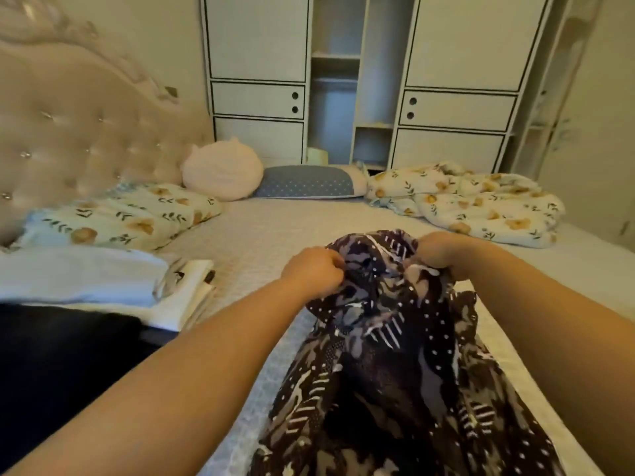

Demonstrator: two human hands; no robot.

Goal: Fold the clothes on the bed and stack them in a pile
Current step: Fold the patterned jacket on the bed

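hands (374,266): 2; patterned garment (395,372): 1; pillows (220,171): 3; folded pile (113,286): 1

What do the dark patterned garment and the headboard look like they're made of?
Garment: thin, soft woven cloth, matte; it bunches and drapes loosely where the left hand and right hand grip it. Headboard: padded, button-tufted upholstery with a sheen, perhaps faux leather or satin.

Both hands grip top of dark patterned garment (385,355), bunched, rest trailing twd camera on bed (261,235). L hand (314,271) & R hand (438,250) near each other. Folded white pile (103,280) at left; floral quilt (474,201) far right.
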